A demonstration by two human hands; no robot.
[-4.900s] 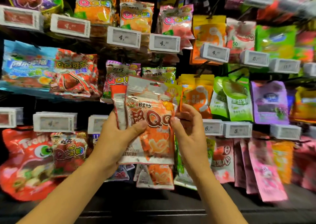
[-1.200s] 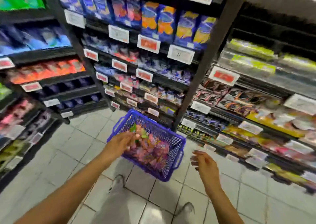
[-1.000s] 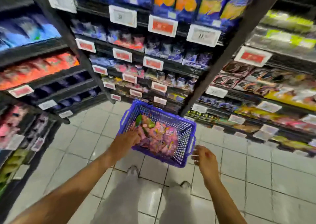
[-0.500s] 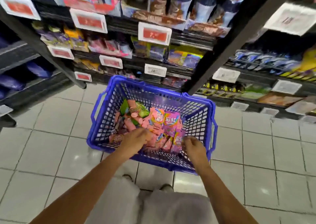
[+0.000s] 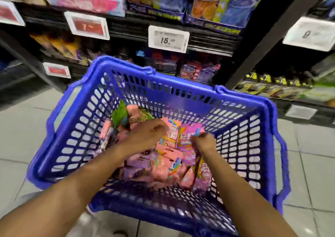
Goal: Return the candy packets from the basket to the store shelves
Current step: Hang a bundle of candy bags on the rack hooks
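Candy packets (image 5: 168, 157) pink, purple, rainbow-printed; heaped in blue basket (image 5: 181, 95)

One basket (image 5: 181, 95); two hands inside it, left (image 5: 145, 137) and right (image 5: 204, 143); a heap of packets (image 5: 163, 166) in the basket, mostly pink and purple, too jumbled and blurred to count; one green packet (image 5: 119, 115) at the basket's far left; five price tags (image 5: 167, 39) on shelves (image 5: 208, 42) beyond the basket, three red, two white.
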